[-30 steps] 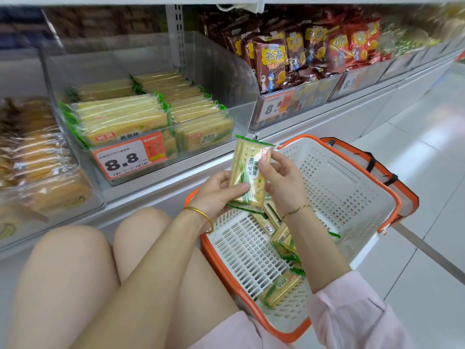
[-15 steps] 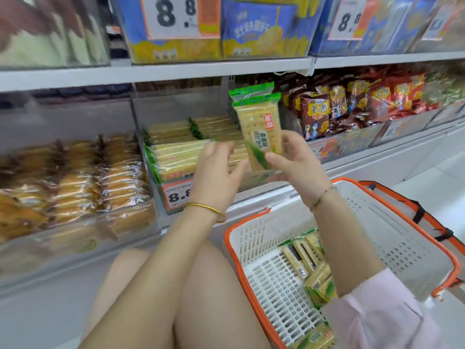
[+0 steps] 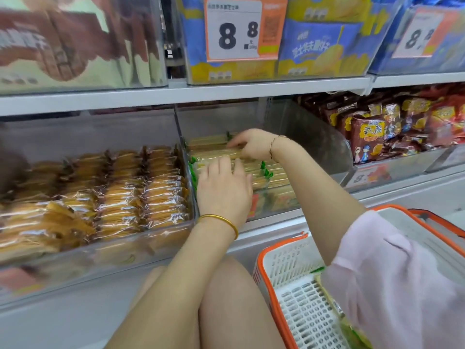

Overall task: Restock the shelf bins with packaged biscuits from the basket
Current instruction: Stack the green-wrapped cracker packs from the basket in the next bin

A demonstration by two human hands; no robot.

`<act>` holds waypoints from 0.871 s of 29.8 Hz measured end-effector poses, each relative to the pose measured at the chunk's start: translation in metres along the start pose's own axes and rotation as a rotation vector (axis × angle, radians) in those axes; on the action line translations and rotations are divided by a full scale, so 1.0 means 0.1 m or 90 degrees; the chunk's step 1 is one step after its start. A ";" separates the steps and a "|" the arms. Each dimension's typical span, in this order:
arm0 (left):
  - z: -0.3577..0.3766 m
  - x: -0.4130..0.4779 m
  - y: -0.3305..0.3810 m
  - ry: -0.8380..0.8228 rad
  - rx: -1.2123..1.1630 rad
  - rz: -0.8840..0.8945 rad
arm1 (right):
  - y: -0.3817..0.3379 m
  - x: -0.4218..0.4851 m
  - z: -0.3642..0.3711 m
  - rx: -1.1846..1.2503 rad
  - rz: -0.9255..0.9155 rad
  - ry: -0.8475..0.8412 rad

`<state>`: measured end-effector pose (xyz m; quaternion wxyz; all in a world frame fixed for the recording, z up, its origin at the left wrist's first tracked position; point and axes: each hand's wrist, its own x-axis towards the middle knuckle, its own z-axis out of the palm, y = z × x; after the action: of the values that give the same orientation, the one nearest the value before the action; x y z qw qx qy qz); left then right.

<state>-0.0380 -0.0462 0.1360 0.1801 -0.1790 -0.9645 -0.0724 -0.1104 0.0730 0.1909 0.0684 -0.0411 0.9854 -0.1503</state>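
The biscuit packet (image 3: 214, 154), held upright before the shelf 0.5 s ago, is now being laid down at the far end of the clear bin (image 3: 314, 139). It is being gripped under the curled fingers of the right hand (image 3: 254, 146), its long axis running left to right. The left hand (image 3: 224, 190) is being rested, fingers spread, on the near row.
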 end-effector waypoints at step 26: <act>-0.01 -0.13 0.17 0.001 -0.020 0.024 | 0.20 -0.32 0.11 0.293 0.065 0.167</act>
<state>-0.0196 -0.0351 0.1335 0.1797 -0.1999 -0.9595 -0.0840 -0.0788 0.0919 0.1784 -0.0446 0.0450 0.9267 -0.3704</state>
